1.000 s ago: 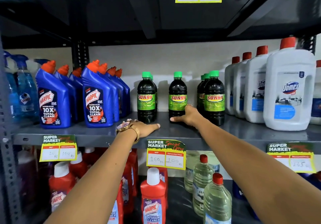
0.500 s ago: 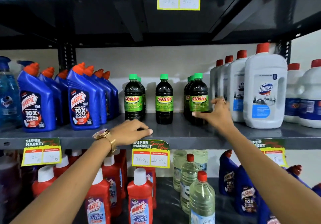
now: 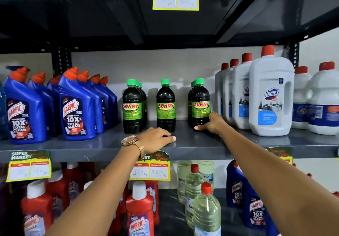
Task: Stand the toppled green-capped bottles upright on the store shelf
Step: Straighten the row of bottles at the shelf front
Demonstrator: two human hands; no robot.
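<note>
Dark green-capped Sunny bottles stand upright on the grey middle shelf (image 3: 238, 142) in three spots: a left row (image 3: 132, 105), a single middle bottle (image 3: 165, 105) and a right row (image 3: 200, 105). None lies toppled in view. My left hand (image 3: 156, 138) rests palm down on the shelf's front edge, just before the middle bottle, holding nothing. My right hand (image 3: 211, 123) lies against the base of the front bottle of the right row. Its thumb stretches along the shelf in front of the bottle, and its fingers touch the bottle's right side.
Blue Harpic bottles (image 3: 77, 107) crowd the shelf to the left, and white Domex jugs (image 3: 271, 98) stand close on the right. The shelf below holds red Harpic bottles (image 3: 140, 208) and clear bottles (image 3: 206, 210). Price tags (image 3: 149, 169) hang on the shelf edge.
My right hand moved from the middle bottle's base to the right row's front bottle and stays there. My left hand kept resting on the shelf edge. The view shifted right and drew closer.
</note>
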